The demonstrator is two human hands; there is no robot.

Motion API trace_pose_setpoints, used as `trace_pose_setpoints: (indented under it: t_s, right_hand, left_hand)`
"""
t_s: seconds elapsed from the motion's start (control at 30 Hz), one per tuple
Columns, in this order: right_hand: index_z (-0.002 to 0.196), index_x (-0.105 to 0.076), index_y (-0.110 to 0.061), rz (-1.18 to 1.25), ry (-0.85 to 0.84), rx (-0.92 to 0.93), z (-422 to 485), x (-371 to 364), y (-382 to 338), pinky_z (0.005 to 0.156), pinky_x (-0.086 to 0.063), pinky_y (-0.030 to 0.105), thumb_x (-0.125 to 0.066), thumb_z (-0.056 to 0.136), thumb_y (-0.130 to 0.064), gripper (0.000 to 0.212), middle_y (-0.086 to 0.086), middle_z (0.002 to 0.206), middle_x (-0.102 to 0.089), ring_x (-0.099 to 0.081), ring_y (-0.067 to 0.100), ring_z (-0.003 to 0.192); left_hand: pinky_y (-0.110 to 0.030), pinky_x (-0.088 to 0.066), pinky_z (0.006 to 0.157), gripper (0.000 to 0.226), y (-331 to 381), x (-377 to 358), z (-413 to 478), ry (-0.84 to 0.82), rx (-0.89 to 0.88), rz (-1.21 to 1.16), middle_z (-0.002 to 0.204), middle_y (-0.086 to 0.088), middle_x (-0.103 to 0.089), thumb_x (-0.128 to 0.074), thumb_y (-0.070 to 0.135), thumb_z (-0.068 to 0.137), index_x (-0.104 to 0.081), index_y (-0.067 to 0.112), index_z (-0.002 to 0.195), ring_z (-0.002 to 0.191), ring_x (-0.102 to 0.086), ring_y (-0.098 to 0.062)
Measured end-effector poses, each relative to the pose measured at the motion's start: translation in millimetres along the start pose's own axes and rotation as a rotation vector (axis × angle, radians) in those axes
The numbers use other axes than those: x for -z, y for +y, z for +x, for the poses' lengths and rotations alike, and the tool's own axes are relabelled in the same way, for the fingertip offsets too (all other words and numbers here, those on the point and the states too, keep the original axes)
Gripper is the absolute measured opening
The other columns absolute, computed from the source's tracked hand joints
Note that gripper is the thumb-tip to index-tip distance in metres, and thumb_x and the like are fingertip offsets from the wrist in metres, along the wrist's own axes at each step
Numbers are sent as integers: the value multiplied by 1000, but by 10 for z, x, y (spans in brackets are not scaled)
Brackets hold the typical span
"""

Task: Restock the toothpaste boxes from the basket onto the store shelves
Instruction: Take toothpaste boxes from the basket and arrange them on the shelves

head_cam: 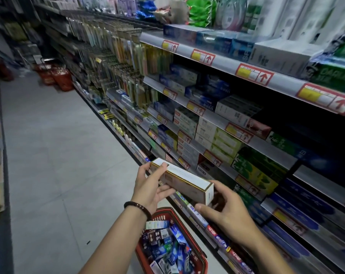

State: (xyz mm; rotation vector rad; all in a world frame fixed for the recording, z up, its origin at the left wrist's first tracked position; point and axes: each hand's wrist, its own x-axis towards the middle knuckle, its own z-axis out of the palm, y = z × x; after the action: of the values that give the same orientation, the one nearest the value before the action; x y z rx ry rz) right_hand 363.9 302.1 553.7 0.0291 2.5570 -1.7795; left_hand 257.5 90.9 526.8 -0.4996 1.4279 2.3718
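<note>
Holding one white and gold toothpaste box (183,180) up by the shelves (227,119), left hand (149,186) gripping the far end, right hand (227,210) the near end. Not on a shelf yet. Probably lots left, going by the full red basket (202,260) below.

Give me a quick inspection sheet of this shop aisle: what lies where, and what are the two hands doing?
Surface: grey tiled floor; shelves on the right, stacked with toothpaste packs.
Job's things: white and gold box held in front of the shelves; red basket on the floor below, full of mixed packs.
Clutter: other baskets far down the aisle; small dark scrap on the floor.
Hands: left hand, with a bead bracelet, grips the box's far end; right hand grips its near end.
Cables: nothing seen.
Surroundings: toothbrushes hang further along; left edge is too blurred to tell.
</note>
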Motion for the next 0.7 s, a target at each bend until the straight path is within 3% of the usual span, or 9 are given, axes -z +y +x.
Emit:
trace_pose_setpoints:
  t_s: [0.17,0.33,0.5,0.7]
  right_hand:
    - [112,-70,-40,53,158,39,-26,10,-38,86,-61,46,-86,88,-18,37,-8,106,-78,-71,16,87]
    - [109,-74,-33,160,203,71,-46,70,-77,87,-62,46,-81,91,-10,30,-3,106,-78,-72,27,94]
    - [118,-74,-18,252,235,82,-49,166,-84,89,-63,35,-77,93,-6,28,-2,114,-79,-75,18,104]
    - [122,-73,-14,338,283,101,-53,248,-83,71,-56,18,-73,95,-4,28,3,111,-80,-73,9,84]
  left_hand:
    - [-52,-65,79,59,107,-119,-140,9,-62,60,116,-18,-74,-80,34,91,-46,28,139,100,-76,-41]
    - [-53,-64,83,40,187,-156,-239,-55,-118,74,124,-17,-66,-63,46,101,-49,24,132,99,-76,-43]
    - [-55,-64,82,25,237,-138,-284,-132,-131,19,123,-22,-65,-47,29,112,-50,20,134,98,-74,-50]
    - [-56,-64,83,23,253,-183,-318,-185,-156,31,127,-25,-68,-41,10,112,-51,21,130,103,-73,-50]
